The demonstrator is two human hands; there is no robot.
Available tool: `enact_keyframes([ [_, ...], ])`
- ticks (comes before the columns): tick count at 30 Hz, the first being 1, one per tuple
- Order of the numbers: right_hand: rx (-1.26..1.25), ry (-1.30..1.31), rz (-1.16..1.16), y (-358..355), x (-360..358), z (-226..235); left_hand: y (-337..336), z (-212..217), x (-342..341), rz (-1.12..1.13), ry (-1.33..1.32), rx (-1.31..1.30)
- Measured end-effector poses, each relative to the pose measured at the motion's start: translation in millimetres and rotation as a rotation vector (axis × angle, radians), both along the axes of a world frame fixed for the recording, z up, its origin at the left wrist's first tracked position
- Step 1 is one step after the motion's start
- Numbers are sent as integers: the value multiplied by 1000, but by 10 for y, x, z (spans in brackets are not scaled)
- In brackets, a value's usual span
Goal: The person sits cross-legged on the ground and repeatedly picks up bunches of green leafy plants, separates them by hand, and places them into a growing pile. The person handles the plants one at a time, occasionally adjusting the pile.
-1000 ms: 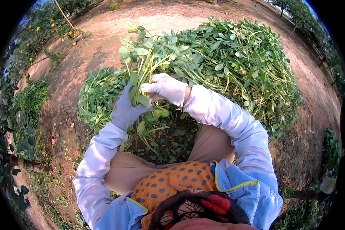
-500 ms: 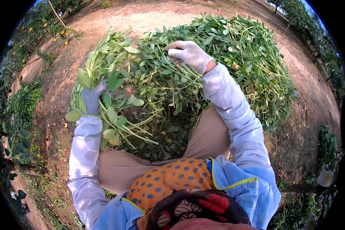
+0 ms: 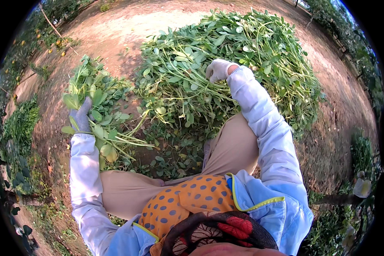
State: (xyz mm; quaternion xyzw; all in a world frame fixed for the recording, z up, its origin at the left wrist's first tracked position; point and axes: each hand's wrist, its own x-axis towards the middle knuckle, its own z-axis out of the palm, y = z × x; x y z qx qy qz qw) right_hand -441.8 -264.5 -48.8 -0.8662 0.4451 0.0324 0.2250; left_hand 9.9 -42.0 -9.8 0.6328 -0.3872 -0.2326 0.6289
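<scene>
Your left hand (image 3: 82, 117), in a grey glove, is closed around a bunch of leafy plants (image 3: 99, 112), held out to your left over the bare dirt ground (image 3: 115, 38). The stems trail back toward your knee. Your right hand (image 3: 218, 69), in a white glove, sits on top of the big green pile (image 3: 226, 68) in front of you, fingers curled down into the leaves. You can't tell whether it grips a stem or just presses on the heap.

The bunch is well apart from the pile, with a strip of dirt between them. Loose leaves and scraps lie on the ground between your knees.

To do this well, keep the left grip low on the stems, near where they gather, so the tops don't flop and drop leaves. Hold the bunch clear of the pile so nothing tangles back in. With the right hand, pick one clump by its stems rather than a fistful of leaves; leaves tear, stems lift clean. Pull up and toward you, not sideways, or you likely drag half the heap along.
</scene>
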Motion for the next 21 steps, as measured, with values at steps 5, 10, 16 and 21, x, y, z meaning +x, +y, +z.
enact_keyframes([
  [5,63,244,163,95,230,-119,-17,6,-81,-78,22,41],
  [10,-45,454,91,246,454,-228,22,24,-169,-123,33,69],
  [16,-85,0,-28,150,225,-59,20,-10,-116,-90,-6,76],
  [21,-185,-265,-231,87,140,95,52,37,-142,-128,15,145],
])
